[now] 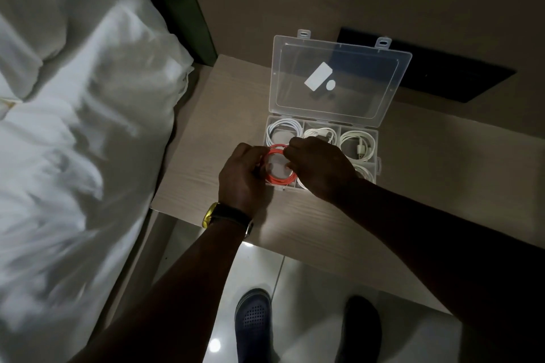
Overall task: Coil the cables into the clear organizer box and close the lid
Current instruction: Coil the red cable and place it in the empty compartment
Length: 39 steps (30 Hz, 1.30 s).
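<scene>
The clear organizer box (pixel 378 163) sits on a light wooden bedside table, its lid (pixel 339 79) standing open at the back. White coiled cables fill the back compartments: one at the back left (pixel 283 128), one in the middle (pixel 321 134), one at the right (pixel 358 146). An orange coiled cable (pixel 280 178) lies over the front-left compartment. My left hand (pixel 243 177) grips the coil's left side. My right hand (pixel 318 168) pinches its upper right edge and hides the front middle compartment.
A bed with white bedding (pixel 73 127) borders the table (pixel 206 132) on the left. A black panel (pixel 442 74) is set in the wall behind the box. Below the table's front edge are a tiled floor and my two shoes (pixel 253 324).
</scene>
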Each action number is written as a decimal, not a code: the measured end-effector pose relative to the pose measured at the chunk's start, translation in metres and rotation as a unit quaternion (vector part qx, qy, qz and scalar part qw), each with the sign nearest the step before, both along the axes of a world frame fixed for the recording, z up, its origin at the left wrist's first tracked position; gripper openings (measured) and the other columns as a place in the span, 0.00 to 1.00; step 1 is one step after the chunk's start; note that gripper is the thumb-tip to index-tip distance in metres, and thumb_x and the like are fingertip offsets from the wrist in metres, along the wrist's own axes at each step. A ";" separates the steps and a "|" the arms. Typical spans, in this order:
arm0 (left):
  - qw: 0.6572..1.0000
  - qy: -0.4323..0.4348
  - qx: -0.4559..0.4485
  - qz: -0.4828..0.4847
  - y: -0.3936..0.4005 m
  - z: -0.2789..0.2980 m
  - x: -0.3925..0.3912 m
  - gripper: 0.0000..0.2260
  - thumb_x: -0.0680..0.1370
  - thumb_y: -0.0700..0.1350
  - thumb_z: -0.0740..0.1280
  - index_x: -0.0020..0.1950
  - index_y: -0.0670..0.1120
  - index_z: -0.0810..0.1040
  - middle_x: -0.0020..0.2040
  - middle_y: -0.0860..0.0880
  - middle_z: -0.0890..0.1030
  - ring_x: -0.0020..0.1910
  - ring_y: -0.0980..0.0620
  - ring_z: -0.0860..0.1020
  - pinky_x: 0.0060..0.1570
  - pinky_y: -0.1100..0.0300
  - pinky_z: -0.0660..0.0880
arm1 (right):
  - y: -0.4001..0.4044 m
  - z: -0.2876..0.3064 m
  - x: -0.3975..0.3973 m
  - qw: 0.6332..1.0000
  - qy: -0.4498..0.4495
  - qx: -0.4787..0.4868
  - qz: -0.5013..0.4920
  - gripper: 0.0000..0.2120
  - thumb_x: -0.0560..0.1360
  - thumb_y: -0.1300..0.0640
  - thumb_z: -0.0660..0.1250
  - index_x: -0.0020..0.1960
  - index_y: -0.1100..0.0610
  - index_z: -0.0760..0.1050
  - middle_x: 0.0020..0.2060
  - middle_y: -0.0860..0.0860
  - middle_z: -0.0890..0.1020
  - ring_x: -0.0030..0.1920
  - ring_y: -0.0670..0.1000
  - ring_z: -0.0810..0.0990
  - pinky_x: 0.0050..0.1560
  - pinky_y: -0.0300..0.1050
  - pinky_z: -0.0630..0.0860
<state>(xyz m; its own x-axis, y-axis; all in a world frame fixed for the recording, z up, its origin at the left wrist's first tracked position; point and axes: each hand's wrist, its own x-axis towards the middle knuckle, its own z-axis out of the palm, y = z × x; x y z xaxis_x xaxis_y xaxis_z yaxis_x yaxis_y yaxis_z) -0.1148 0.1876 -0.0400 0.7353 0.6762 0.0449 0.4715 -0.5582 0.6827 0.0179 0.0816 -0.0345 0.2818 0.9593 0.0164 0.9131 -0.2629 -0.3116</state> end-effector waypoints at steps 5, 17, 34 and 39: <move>1.000 0.007 0.017 -0.024 0.001 -0.004 -0.001 0.06 0.76 0.43 0.67 0.50 0.42 0.81 0.47 0.43 0.80 0.44 0.49 0.77 0.45 0.52 0.78 | 0.001 0.000 0.003 1.000 0.011 -0.006 0.002 0.04 0.77 0.57 0.63 0.45 0.55 0.76 0.43 0.52 0.78 0.41 0.56 0.77 0.34 0.45 0.64; 0.999 -0.016 -0.042 0.002 0.000 -0.008 0.004 0.08 0.73 0.43 0.72 0.51 0.45 0.82 0.51 0.44 0.80 0.48 0.50 0.78 0.52 0.59 0.76 | 0.008 0.002 -0.002 0.993 0.078 0.006 -0.092 0.07 0.73 0.65 0.65 0.42 0.58 0.81 0.41 0.55 0.82 0.42 0.58 0.80 0.44 0.51 0.75; 0.995 -0.003 -0.073 -0.067 -0.003 -0.002 -0.019 0.17 0.68 0.50 0.73 0.56 0.49 0.81 0.58 0.54 0.71 0.52 0.56 0.74 0.50 0.75 0.66 | -0.003 0.013 0.005 0.991 0.052 -0.127 -0.002 0.14 0.73 0.51 0.69 0.58 0.51 0.80 0.51 0.56 0.80 0.53 0.61 0.79 0.51 0.53 0.76; 0.995 0.066 -0.040 -0.070 -0.010 0.003 -0.011 0.12 0.70 0.46 0.67 0.52 0.47 0.80 0.62 0.46 0.70 0.42 0.46 0.78 0.43 0.57 0.76 | 0.009 0.013 -0.019 0.990 -0.012 -0.123 -0.073 0.11 0.70 0.51 0.67 0.50 0.51 0.82 0.45 0.54 0.86 0.47 0.61 0.85 0.43 0.50 0.78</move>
<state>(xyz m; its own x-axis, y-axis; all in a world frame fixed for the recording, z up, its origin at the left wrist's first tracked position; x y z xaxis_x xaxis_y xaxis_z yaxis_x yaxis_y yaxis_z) -0.1260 0.1778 -0.0373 0.8188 0.5638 -0.1085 0.4811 -0.5706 0.6655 -0.0015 0.0902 -0.0216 0.4204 0.8843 -0.2031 0.8663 -0.4577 -0.1999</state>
